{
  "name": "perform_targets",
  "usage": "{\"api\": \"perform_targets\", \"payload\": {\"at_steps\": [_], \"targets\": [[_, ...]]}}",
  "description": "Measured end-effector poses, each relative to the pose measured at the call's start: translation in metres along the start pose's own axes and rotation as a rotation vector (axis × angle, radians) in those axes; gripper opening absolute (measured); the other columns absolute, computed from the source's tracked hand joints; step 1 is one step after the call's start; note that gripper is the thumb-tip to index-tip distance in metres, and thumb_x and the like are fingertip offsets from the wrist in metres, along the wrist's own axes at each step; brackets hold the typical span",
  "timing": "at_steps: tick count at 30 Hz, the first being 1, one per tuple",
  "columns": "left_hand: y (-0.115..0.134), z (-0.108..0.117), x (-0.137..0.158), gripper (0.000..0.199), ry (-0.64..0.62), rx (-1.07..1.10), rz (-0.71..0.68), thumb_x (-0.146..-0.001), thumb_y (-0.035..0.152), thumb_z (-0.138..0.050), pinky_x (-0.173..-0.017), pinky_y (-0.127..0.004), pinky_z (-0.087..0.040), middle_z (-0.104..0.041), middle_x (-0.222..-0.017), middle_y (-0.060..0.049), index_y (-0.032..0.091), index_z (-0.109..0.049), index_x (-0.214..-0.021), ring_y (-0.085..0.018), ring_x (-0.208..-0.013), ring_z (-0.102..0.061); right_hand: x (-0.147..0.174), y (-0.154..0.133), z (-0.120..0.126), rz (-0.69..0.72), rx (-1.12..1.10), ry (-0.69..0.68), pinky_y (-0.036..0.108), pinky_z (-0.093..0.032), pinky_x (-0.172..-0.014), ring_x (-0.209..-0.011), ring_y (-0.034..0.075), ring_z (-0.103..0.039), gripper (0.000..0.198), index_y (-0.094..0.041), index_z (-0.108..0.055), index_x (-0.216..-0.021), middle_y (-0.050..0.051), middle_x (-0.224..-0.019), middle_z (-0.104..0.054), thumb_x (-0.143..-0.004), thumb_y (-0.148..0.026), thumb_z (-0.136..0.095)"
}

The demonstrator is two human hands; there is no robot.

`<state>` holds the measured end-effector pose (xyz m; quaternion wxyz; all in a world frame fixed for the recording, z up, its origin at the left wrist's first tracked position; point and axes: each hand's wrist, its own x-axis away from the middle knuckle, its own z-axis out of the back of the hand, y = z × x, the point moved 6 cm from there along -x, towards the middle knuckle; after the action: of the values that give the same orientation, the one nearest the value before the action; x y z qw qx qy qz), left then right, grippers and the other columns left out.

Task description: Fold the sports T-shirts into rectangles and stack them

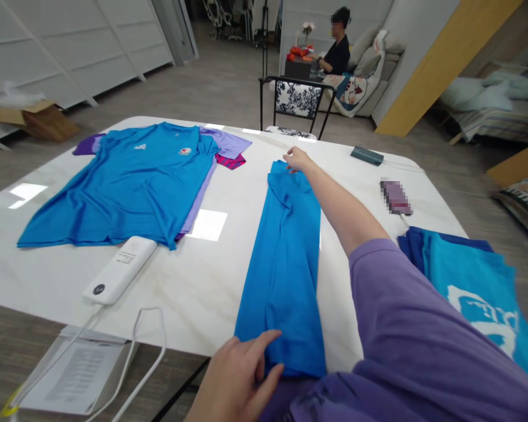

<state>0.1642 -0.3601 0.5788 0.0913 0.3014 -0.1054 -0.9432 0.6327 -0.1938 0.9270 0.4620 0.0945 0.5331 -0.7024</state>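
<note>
A blue T-shirt (290, 264), folded lengthwise into a narrow strip, lies on the table in front of me. My left hand (242, 372) is at its near end by the hem, thumb and forefinger apart over the cloth. My right hand (298, 159) reaches to the strip's far end, its bent fingers apart above the fabric with nothing visible between them. To the left another blue T-shirt (149, 181) is spread out, with small chest logos, on top of a lavender garment (224, 142). A red-and-purple striped piece of cloth (232, 161) peeks out beside it.
On the white table (185, 281) are a white power bank (122, 269) with a cable, a dark case (366, 155), a phone (396, 197) and folded blue garments (475, 281) at the right. A chair (298, 102) stands beyond the far edge. A person (337, 53) sits in the background.
</note>
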Motion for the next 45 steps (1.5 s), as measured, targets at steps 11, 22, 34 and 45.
{"api": "perform_targets", "payload": {"at_steps": [11, 22, 34, 45], "targets": [[-0.019, -0.019, -0.045, 0.068, -0.048, -0.405, -0.286, -0.114, 0.044, -0.064, -0.143, -0.058, -0.042, -0.042, -0.189, 0.001, 0.036, -0.047, -0.18, -0.031, -0.176, -0.04, 0.032, 0.113, 0.067, 0.161, 0.473, 0.053, 0.045, -0.053, -0.124, -0.13, 0.031, -0.069, 0.037, -0.013, -0.083, -0.133, 0.019, -0.136, -0.075, -0.104, -0.034, -0.073], [-0.031, -0.024, -0.03, 0.092, -0.089, -0.466, -0.221, -0.11, 0.049, -0.066, -0.143, -0.06, -0.042, -0.034, -0.192, -0.001, 0.038, -0.022, -0.189, -0.036, -0.175, -0.041, 0.011, 0.122, 0.079, 0.137, 0.455, 0.059, 0.041, -0.054, -0.112, -0.116, 0.029, -0.07, 0.026, -0.016, -0.076, -0.128, 0.013, -0.13, -0.078, -0.104, -0.023, -0.068], [-0.027, -0.022, -0.031, 0.082, -0.093, -0.478, -0.197, -0.111, 0.048, -0.067, -0.146, -0.059, -0.034, -0.027, -0.196, -0.001, 0.039, -0.034, -0.186, -0.033, -0.18, -0.03, 0.143, 0.03, -0.028, 0.383, 0.232, -0.234, 0.04, -0.057, -0.111, -0.123, 0.031, -0.072, 0.049, -0.025, -0.082, -0.131, 0.009, -0.13, -0.082, -0.117, -0.064, -0.055], [-0.028, -0.001, -0.003, 0.057, 0.099, -0.306, -0.384, -0.108, 0.049, -0.075, -0.143, -0.057, -0.04, -0.059, -0.177, -0.011, 0.027, -0.069, -0.16, -0.034, -0.17, -0.049, 0.373, 0.03, 0.011, 0.567, 0.269, -0.092, 0.047, -0.058, -0.11, -0.122, 0.031, -0.077, 0.036, -0.024, -0.075, -0.137, 0.013, -0.14, -0.077, -0.117, -0.051, -0.061]]}}
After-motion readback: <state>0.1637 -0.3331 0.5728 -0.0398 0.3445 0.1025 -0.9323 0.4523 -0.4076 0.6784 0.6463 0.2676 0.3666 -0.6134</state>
